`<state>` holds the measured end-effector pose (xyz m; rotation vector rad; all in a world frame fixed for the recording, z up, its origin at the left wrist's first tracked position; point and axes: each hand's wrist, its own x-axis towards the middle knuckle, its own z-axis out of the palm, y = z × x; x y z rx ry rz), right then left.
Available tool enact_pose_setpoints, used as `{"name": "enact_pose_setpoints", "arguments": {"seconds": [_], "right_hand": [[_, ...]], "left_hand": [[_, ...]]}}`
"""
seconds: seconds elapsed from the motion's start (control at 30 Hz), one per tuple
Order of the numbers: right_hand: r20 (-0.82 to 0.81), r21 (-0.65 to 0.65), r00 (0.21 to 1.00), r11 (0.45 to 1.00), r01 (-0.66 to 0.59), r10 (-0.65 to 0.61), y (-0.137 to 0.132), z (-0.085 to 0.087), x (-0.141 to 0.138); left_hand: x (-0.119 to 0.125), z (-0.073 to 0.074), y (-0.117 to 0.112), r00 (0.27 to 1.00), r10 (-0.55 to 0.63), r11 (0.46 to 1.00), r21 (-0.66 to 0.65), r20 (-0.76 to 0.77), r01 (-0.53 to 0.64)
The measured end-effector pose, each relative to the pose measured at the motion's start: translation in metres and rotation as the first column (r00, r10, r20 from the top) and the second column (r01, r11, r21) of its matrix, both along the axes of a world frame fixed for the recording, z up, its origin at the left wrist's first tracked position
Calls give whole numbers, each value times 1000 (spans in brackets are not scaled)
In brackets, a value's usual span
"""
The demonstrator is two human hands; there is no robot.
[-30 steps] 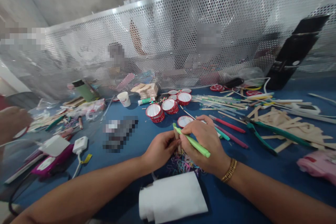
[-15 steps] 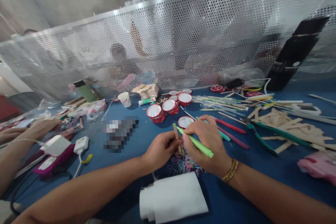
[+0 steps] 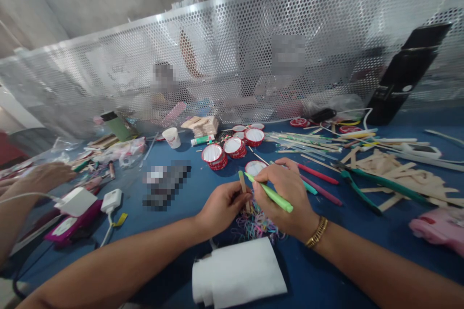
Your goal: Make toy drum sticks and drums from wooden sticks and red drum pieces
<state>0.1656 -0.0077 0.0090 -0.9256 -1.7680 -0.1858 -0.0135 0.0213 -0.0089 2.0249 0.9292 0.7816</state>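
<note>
My left hand (image 3: 225, 205) is closed on a wooden craft stick (image 3: 242, 182), which stands nearly upright with a greenish upper end. In my right hand (image 3: 284, 198) is a light green marker (image 3: 271, 193), gripped like a pen, its tip pointing at the stick's upper part. Whether tip and stick touch, I cannot tell. Below both hands lies a tangle of colourful rubber bands (image 3: 258, 224). A folded white cloth (image 3: 239, 273) lies nearest me. Just beyond the hands is a red-rimmed round container with a white top (image 3: 255, 168).
Craft sticks (image 3: 402, 174) and green-handled pliers (image 3: 384, 186) lie at right, near red and purple markers (image 3: 319, 173). More red-rimmed containers (image 3: 214, 156) and a paper cup (image 3: 171, 138) stand behind. A co-worker's hand (image 3: 45, 181) is at far left. A perforated metal screen (image 3: 217, 58) closes the back.
My hands, the stick and the marker look almost unmoved; the marker's tip has shifted very slightly. At far left the co-worker's hand has moved a little left, uncovering a green item.
</note>
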Motion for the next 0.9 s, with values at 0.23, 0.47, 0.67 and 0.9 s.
{"name": "enact_pose_setpoints", "arguments": {"seconds": [0.23,0.47,0.67,0.9], "right_hand": [[9,18,999,999,-35,35,-3,2,-1],[4,4,1000,1000,-23,23,0,1,-1],[-21,27,999,999,-25,25,-2,3,0],[-8,23,999,999,-37,37,-2,2,-2]], "left_hand": [[1,-1,1,999,-22,1000,8,26,22],[1,1,0,1000,-9,1000,13,2,8],[1,0,0,1000,-19,1000,-6,19,19],[1,2,0,1000,-21,1000,0,19,21]]}}
